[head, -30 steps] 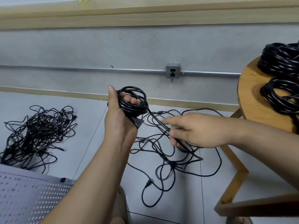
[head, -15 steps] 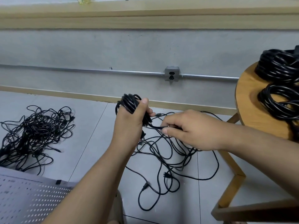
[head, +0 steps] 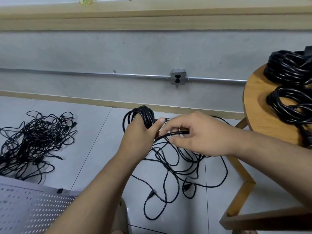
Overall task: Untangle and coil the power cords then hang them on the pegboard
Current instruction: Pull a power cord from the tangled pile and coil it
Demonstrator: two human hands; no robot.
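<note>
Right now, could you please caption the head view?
Left hand holds a cord coil; right hand pinches the loose strand.

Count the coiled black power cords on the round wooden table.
2: far black cord coil at the back, near black cord coil in front; frame edge may hide more.

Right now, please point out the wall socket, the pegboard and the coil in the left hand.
wall socket [head: 178, 78]: head view, middle of its grey faceplate.
pegboard [head: 25, 208]: head view, bare perforated face.
coil [head: 145, 114]: head view, top of its black loops.
</note>
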